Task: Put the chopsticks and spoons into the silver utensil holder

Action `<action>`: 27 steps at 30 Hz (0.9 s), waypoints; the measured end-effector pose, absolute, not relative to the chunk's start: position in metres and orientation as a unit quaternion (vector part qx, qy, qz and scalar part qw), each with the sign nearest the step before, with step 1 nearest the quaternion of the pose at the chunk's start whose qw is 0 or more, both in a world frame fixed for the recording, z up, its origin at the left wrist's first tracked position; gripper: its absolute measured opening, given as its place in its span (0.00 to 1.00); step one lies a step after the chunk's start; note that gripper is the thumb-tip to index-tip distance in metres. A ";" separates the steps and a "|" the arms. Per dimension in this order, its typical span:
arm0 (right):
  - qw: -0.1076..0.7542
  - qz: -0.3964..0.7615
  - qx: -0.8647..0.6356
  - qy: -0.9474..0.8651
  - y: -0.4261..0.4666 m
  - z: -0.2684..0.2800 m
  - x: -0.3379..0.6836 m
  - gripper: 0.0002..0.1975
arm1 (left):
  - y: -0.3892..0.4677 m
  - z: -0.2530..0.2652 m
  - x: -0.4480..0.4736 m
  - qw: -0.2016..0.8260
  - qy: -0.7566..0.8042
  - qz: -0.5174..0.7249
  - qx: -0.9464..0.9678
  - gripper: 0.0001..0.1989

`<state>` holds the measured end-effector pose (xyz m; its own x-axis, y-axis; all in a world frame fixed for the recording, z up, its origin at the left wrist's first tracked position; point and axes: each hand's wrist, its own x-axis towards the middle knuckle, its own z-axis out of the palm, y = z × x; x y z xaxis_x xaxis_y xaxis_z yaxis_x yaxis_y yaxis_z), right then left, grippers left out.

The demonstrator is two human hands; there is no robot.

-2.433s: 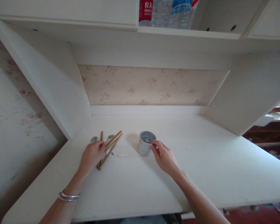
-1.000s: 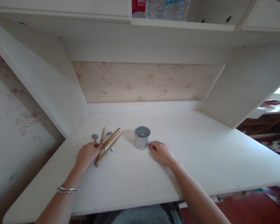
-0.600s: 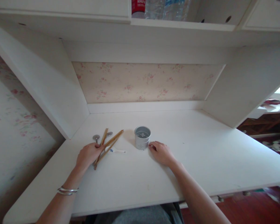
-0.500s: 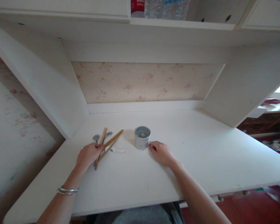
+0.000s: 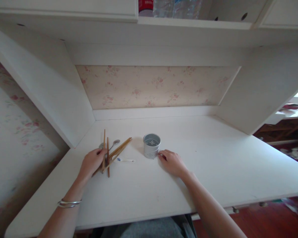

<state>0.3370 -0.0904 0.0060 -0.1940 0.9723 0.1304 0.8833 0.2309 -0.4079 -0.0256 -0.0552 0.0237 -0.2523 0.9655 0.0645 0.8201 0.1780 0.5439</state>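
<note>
From the head view, we look down on a white table (image 5: 188, 191). On the left side, the left hand (image 5: 92, 161) has its fingertips together on one chopstick (image 5: 104, 138), around its middle. The stick is thin, so a small pinch seems to suit it better than a whole fist. Just to the right we see a dark chopstick (image 5: 108, 163), and then more chopsticks (image 5: 122, 147) in a crossed heap, with their far ends pointing right. A shiny spoon (image 5: 116, 141) pokes out on the far side. A white spoon (image 5: 127, 160) with a blue mark lies with its handle to the right.

Farther right, a metal cup (image 5: 151, 152) with little holes stands upright, well apart from the heap. The right hand (image 5: 172, 162) rests close by its right side, fingers curled, maybe to keep it from sliding. We cannot tell if those fingertips pinch together or press on the cup.
</note>
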 end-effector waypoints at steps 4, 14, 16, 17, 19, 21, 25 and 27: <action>0.183 0.117 -0.618 -0.755 -0.092 0.005 0.334 0.14 | -0.056 0.033 -0.022 0.267 0.696 0.438 0.503 0.21; 0.250 0.167 -0.626 -0.719 -0.096 0.007 0.332 0.23 | -0.061 0.061 0.007 0.443 0.543 0.573 0.425 0.21; 0.276 0.185 -0.622 -0.709 -0.098 0.007 0.331 0.30 | -0.066 0.081 0.028 0.466 0.485 0.589 0.448 0.24; 0.288 0.192 -0.620 -0.704 -0.098 0.006 0.330 0.34 | -0.068 0.091 0.041 0.474 0.465 0.591 0.459 0.24; 0.310 0.200 -0.612 -0.700 -0.099 0.005 0.327 0.39 | -0.068 0.110 0.067 0.475 0.446 0.583 0.485 0.22; 0.336 0.195 -0.604 -0.695 -0.100 0.005 0.325 0.40 | -0.063 0.124 0.092 0.455 0.435 0.573 0.525 0.20; 0.375 0.175 -0.603 -0.682 -0.100 0.006 0.323 0.36 | -0.039 0.132 0.130 0.381 0.425 0.543 0.616 0.16; 0.374 0.171 -0.603 -0.683 -0.101 0.008 0.323 0.35 | -0.026 0.126 0.142 0.359 0.429 0.523 0.643 0.14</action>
<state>0.3230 -0.1007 0.0077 0.0078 0.9521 0.3058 0.6964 0.2143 -0.6849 0.1420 -0.0262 0.1263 0.0853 0.9274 0.3643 0.1770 -0.3739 0.9104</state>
